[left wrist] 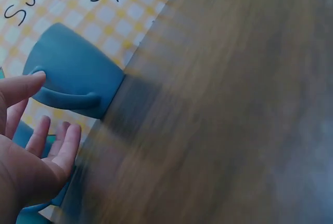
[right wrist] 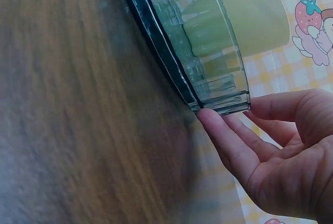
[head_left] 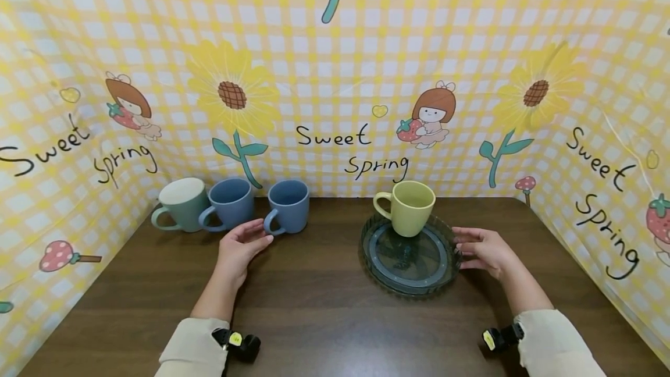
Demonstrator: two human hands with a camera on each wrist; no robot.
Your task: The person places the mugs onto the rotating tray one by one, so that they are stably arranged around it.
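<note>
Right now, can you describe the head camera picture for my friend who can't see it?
A person's right hand touches the edge of a see-through round tray bearing a yellow-green mug; the left hand is beside a blue mug. A second blue mug and a green mug stand further left on a brown table before a checked cloth.

Both forearms (head_left: pixel 216 292) slant up from the bottom; left hand (head_left: pixel 241 252) left of centre, fingers (left wrist: pixel 67 148) parted; right hand (head_left: pixel 484 252) centre-right, fingers pointing leftward!
</note>
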